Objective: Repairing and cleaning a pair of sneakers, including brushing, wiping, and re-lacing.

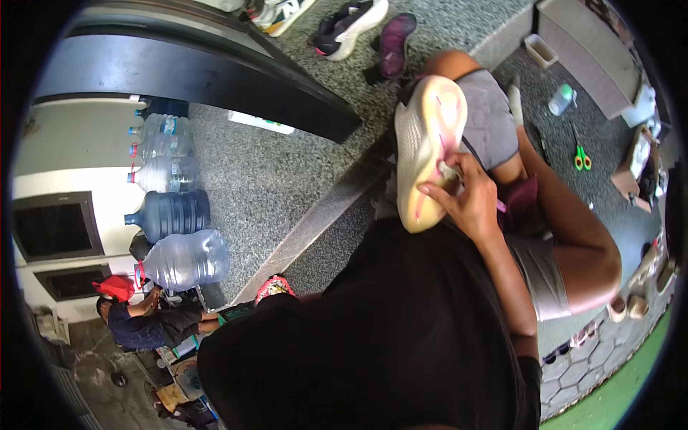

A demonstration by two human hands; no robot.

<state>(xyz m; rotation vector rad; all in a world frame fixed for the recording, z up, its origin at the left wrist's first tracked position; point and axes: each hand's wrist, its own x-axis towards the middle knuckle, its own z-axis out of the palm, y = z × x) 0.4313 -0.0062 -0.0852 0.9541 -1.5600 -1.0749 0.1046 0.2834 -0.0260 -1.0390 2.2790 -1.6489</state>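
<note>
A pale mesh sneaker [407, 147] is held up in front of me, its cream and pink sole [419, 208] turned toward me. Against the middle of that sole, my right hand [469, 195] is closed in a pinch, thumb and fingers around a small white wad [449, 172] whose material I cannot make out. My left hand is out of sight; what supports the shoe is hidden behind it. Close by my right wrist lies something maroon [521, 199], partly covered.
On the speckled ledge stand a maroon shoe [395, 46] and a black sneaker [350, 29]. Green-handled scissors [583, 159], a green-capped bottle [561, 100] and a plastic tub [541, 51] lie to the right. Large water jugs [188, 259] line the left. Another person [143, 322] sits at lower left.
</note>
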